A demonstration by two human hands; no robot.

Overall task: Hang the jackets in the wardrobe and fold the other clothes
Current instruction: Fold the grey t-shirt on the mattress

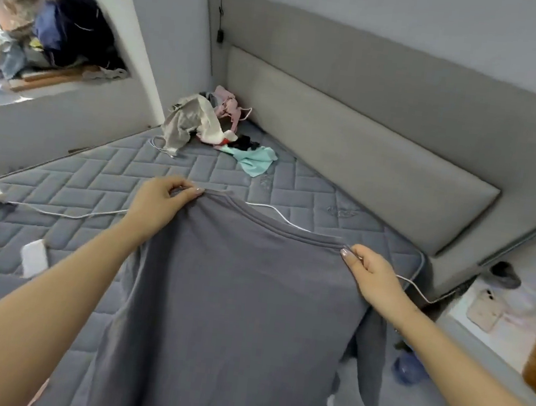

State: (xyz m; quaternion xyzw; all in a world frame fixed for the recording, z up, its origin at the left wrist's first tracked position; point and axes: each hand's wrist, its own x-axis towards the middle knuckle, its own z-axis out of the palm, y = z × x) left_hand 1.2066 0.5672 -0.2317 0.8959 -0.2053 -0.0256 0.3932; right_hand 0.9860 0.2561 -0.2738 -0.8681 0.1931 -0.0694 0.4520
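Note:
A grey T-shirt hangs spread out in front of me above the quilted mattress. My left hand pinches its left shoulder beside the neckline. My right hand pinches the right shoulder. One sleeve droops at the lower right. A heap of loose clothes, beige, pink, black and turquoise, lies in the far corner of the bed by the headboard.
A white charging cable runs across the mattress to a white plug at the left edge. A white flat object lies near my left forearm. A phone rests on the bedside table at right. More clothes are piled on the window ledge.

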